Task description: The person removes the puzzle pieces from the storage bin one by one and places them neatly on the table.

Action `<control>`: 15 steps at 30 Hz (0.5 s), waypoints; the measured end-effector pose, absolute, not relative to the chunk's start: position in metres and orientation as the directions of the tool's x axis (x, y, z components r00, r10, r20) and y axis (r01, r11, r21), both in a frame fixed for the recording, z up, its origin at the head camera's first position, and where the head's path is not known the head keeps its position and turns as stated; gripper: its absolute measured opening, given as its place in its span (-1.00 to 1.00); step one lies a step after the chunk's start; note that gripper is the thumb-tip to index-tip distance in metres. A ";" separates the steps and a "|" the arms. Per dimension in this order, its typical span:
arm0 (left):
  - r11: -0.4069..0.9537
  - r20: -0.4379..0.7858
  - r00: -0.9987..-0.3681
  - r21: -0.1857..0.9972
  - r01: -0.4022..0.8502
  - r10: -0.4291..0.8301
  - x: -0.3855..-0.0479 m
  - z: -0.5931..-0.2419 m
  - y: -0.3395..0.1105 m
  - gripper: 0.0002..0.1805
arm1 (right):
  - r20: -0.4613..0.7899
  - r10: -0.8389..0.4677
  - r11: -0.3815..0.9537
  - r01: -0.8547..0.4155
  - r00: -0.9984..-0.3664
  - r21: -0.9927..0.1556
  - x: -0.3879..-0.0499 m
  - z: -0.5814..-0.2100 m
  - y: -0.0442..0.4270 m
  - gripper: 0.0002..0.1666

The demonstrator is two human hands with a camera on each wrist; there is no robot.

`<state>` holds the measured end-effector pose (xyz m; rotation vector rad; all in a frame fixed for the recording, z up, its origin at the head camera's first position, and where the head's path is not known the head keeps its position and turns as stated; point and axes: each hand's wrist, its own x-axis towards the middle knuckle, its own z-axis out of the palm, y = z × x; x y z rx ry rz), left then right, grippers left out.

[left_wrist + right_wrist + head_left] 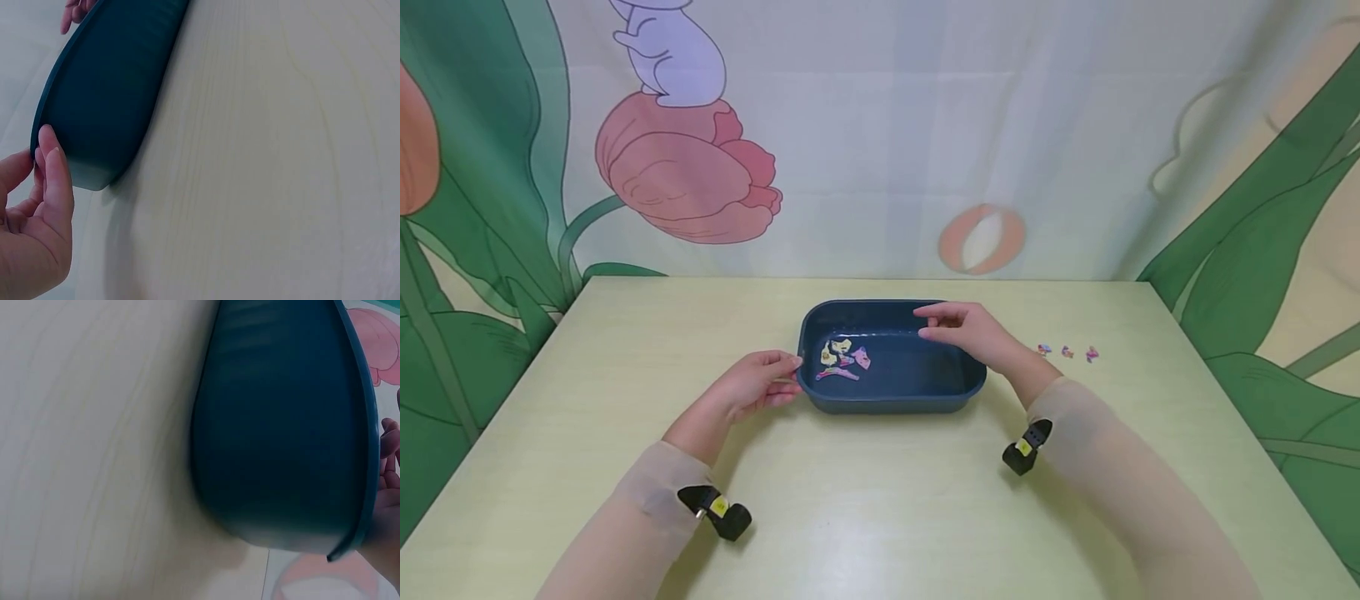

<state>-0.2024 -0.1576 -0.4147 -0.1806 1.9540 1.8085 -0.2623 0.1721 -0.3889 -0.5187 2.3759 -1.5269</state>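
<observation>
A dark blue rectangular plastic tub stands near the middle of the table. My left hand pinches its left rim between thumb and fingers; the left wrist view shows the same grip on the tub wall. Over the right part of the tub hovers my right hand, its thumb and index finger apart and nothing visible between them. In the right wrist view that hand is partly hidden behind the tub's rim. Several small colourful flat pieces lie on the tub's floor, toward the left.
To the right of the tub, 3 small colourful pieces lie in a row on the pale wooden table. A printed curtain hangs behind the table's back edge. Each wrist carries a small black camera.
</observation>
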 end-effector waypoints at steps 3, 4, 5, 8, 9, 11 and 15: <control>0.116 -0.421 -0.880 0.907 -0.405 0.218 -0.203 -0.415 -0.158 -0.64 | -0.035 -0.458 0.377 -0.158 -0.888 -0.912 -0.264 -0.390 0.162 -0.45; 0.113 -0.420 -0.881 0.907 -0.405 0.219 -0.203 -0.415 -0.158 -0.64 | -0.034 -0.463 0.376 -0.162 -0.886 -0.912 -0.265 -0.390 0.159 -0.45; 0.110 -0.418 -0.881 0.909 -0.403 0.222 -0.203 -0.415 -0.158 -0.64 | -0.032 -0.465 0.378 -0.166 -0.885 -0.911 -0.266 -0.390 0.156 -0.45; 0.103 -0.412 -0.882 0.911 -0.399 0.227 -0.204 -0.417 -0.159 -0.65 | -0.030 -0.479 0.385 -0.179 -0.877 -0.906 -0.266 -0.391 0.145 -0.44; 0.103 -0.410 -0.882 0.912 -0.397 0.231 -0.204 -0.418 -0.160 -0.64 | -0.032 -0.482 0.388 -0.180 -0.875 -0.904 -0.266 -0.391 0.142 -0.44; 0.101 -0.412 -0.881 0.911 -0.399 0.233 -0.204 -0.418 -0.160 -0.64 | -0.036 -0.491 0.392 -0.183 -0.871 -0.902 -0.266 -0.391 0.136 -0.44; 0.100 -0.418 -0.879 0.908 -0.406 0.228 -0.204 -0.418 -0.159 -0.65 | -0.039 -0.499 0.384 -0.180 -0.866 -0.906 -0.269 -0.392 0.127 -0.46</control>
